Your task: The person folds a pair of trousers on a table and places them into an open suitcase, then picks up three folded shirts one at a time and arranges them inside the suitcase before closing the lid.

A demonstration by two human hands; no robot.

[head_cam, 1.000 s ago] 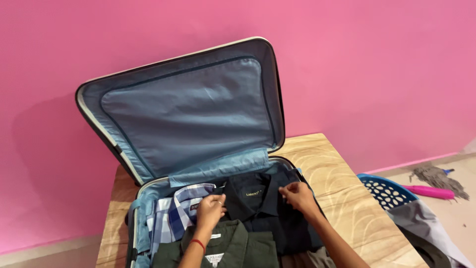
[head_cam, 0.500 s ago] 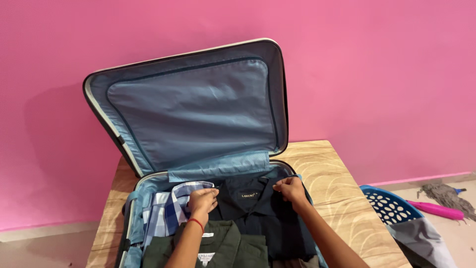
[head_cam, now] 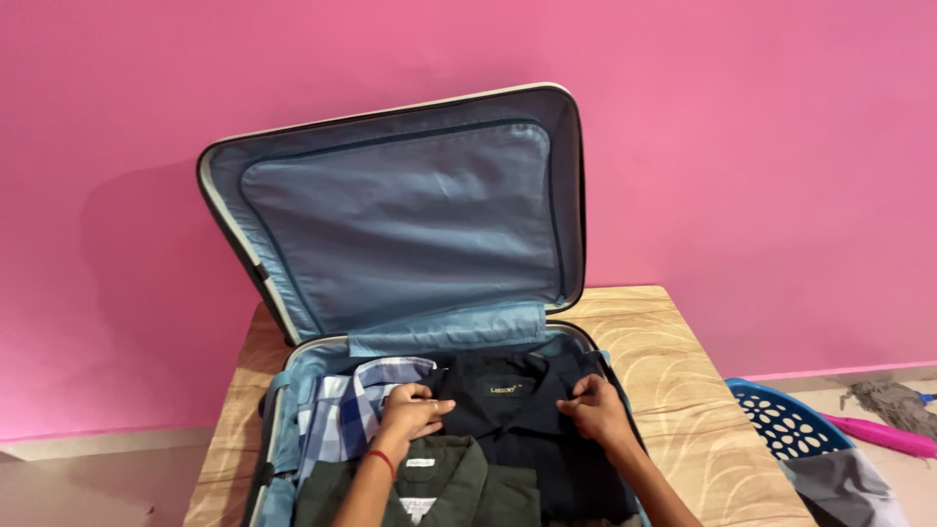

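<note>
An open suitcase (head_cam: 278, 410) with a blue lining lies on a wooden table (head_cam: 664, 361), its lid (head_cam: 410, 220) propped against the pink wall. Inside lie a folded dark navy shirt (head_cam: 512, 405), a blue-and-white checked shirt (head_cam: 342, 415) to its left, and an olive green shirt (head_cam: 439, 488) in front. My left hand (head_cam: 410, 412), with a red thread on the wrist, grips the navy shirt's left shoulder. My right hand (head_cam: 597, 410) pinches the same shirt's right shoulder. Both press it down into the case.
A blue perforated plastic basket (head_cam: 781, 420) with grey cloth (head_cam: 849, 488) draped on it stands on the floor at the right. A pink-handled mop (head_cam: 893, 415) lies behind it. The table's right half shows bare wood.
Both hands have slid slightly toward me along the navy shirt's shoulders, settling it lower in the case. The camera has shifted, so the suitcase sits further right in view.
</note>
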